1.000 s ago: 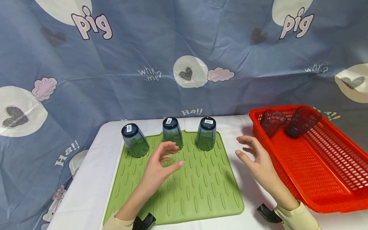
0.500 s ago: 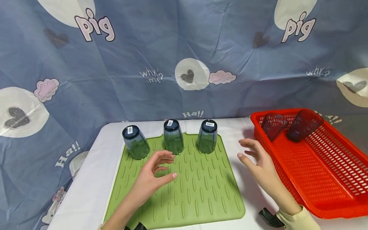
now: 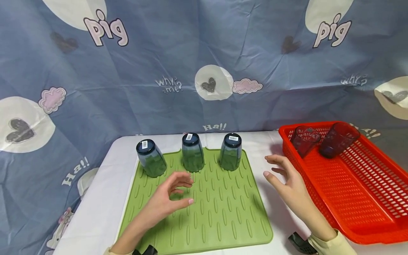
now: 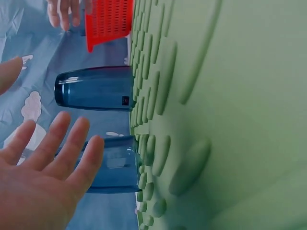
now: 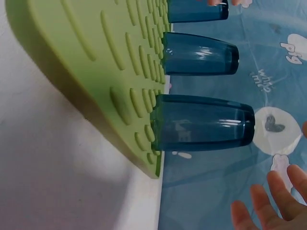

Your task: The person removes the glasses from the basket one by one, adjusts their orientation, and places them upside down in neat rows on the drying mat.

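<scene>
Three blue drinking glasses stand upside down along the back of a green ridged drying mat (image 3: 223,212): the left glass (image 3: 151,159), the middle glass (image 3: 193,154) and the right glass (image 3: 231,152). Barcode stickers show on their upturned bases. My left hand (image 3: 167,196) hovers over the mat in front of the left and middle glasses, fingers relaxed, holding nothing. Between the mat and a red basket (image 3: 315,198), my right hand (image 3: 290,184) is held above the white cloth, fingers loosely bent and nothing in it. The wrist views show both hands apart from the glasses.
Two more tumblers lean inside the back of the basket: one tumbler (image 3: 305,141) at its left wall and another tumbler (image 3: 338,140) beside it. A white tablecloth (image 3: 98,209) lies under everything. Blue printed fabric (image 3: 178,46) hangs close behind the glasses.
My left hand has drawn back slightly toward me and left, away from the glasses. My right hand has barely moved. The head view has tilted slightly; glasses and basket stay where they were.
</scene>
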Available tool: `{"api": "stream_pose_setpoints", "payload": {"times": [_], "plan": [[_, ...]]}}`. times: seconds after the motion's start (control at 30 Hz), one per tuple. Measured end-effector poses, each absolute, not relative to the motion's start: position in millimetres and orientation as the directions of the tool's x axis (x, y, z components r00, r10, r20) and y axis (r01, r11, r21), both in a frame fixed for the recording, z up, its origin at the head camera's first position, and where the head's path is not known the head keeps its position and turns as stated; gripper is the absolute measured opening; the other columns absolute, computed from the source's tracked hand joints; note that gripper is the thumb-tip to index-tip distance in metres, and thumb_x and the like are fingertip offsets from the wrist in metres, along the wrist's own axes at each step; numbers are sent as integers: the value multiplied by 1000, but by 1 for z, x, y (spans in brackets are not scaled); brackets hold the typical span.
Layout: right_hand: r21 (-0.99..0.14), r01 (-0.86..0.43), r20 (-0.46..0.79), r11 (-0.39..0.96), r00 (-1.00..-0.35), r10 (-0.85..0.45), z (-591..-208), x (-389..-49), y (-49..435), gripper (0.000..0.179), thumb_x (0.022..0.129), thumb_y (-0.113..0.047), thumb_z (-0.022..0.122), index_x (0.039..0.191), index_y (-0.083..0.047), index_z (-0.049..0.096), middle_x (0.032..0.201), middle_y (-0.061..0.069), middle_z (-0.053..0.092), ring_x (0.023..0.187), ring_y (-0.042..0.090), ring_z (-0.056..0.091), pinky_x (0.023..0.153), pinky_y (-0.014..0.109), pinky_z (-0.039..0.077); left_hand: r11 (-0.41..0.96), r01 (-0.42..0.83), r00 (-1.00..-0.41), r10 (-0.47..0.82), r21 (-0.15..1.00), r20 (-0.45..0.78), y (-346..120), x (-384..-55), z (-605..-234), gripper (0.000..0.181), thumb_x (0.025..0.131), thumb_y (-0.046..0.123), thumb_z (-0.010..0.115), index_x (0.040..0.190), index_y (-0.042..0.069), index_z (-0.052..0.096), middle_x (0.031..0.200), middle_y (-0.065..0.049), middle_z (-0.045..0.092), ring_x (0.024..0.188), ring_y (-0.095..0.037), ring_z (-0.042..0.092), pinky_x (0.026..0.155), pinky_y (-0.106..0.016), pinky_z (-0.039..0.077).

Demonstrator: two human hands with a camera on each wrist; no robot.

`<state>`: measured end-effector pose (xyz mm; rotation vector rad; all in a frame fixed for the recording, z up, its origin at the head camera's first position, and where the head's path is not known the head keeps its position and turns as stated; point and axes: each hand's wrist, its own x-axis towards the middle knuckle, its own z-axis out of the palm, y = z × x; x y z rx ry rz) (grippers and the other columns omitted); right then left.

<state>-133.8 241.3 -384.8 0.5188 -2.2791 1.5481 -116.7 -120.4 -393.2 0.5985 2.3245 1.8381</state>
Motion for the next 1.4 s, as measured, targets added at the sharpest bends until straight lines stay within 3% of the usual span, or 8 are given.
{"api": "stream_pose_setpoints", "payload": {"times": [0.13, 0.33, 0.53, 0.67, 0.77, 0.93, 1.23, 1.4], "plan": [[-812, -474, 463, 341, -878, -119, -381, -129, 240, 41, 92, 1, 66, 130, -9, 55, 127, 1, 57, 118, 14, 54, 98, 23, 44, 173, 199, -901, 419, 965, 111, -121, -117, -395, 60, 81, 8, 80, 133, 19, 51, 130, -12, 56, 121, -36, 52, 101, -53, 43], [-801, -519, 496, 299, -855, -154, -370, -122, 236, 45, 90, 6, 66, 131, -7, 54, 129, 4, 56, 121, 17, 53, 99, 25, 44, 144, 235, -892, 425, 961, 154, -120, -120, -396, 59, 82, 6, 79, 132, 18, 52, 127, -7, 59, 119, -35, 54, 99, -52, 46], [-785, -576, 549, 227, -817, -176, -350, -111, 232, 52, 85, 16, 65, 132, 0, 53, 129, 13, 56, 122, 25, 51, 102, 30, 43, 148, 222, -879, 459, 964, 132, -119, -120, -397, 55, 84, 6, 77, 131, 16, 52, 128, -16, 57, 118, -35, 54, 100, -50, 45], [-816, -529, 500, 234, -848, -175, -330, -97, 232, 55, 86, 14, 65, 135, -4, 51, 132, 11, 55, 123, 25, 50, 105, 29, 40, 151, 233, -867, 479, 961, 135, -118, -121, -397, 53, 85, 7, 76, 131, 14, 52, 128, -19, 56, 118, -36, 54, 100, -50, 45], [-830, -475, 444, 292, -880, -168, -318, -84, 235, 56, 88, 11, 65, 138, -10, 50, 135, 6, 54, 124, 24, 49, 106, 27, 38, 152, 240, -864, 485, 959, 139, -118, -121, -397, 53, 85, 9, 77, 131, 14, 52, 127, -18, 57, 117, -34, 55, 99, -50, 46], [-768, -493, 455, 408, -869, -195, -308, -74, 248, 62, 85, 13, 67, 139, -10, 49, 134, 4, 54, 121, 21, 51, 102, 22, 41, 162, 235, -866, 483, 958, 131, -118, -122, -396, 53, 85, 12, 77, 132, 15, 51, 126, -17, 59, 115, -29, 56, 98, -51, 46], [-645, -470, 422, 602, -876, -232, -291, -70, 280, 64, 84, 3, 75, 139, -19, 51, 129, -3, 56, 113, 12, 57, 93, 12, 43, 165, 228, -860, 496, 960, 119, -117, -120, -395, 47, 86, 12, 76, 127, 15, 54, 126, -16, 59, 117, -29, 55, 100, -54, 44], [-604, -454, 399, 655, -884, -243, -285, -78, 301, 62, 85, 0, 75, 138, -23, 52, 125, -4, 57, 111, 7, 56, 89, 7, 42, 160, 235, -860, 494, 959, 128, -115, -119, -396, 46, 85, 12, 77, 126, 16, 56, 127, -17, 58, 120, -36, 52, 100, -56, 43]]}}
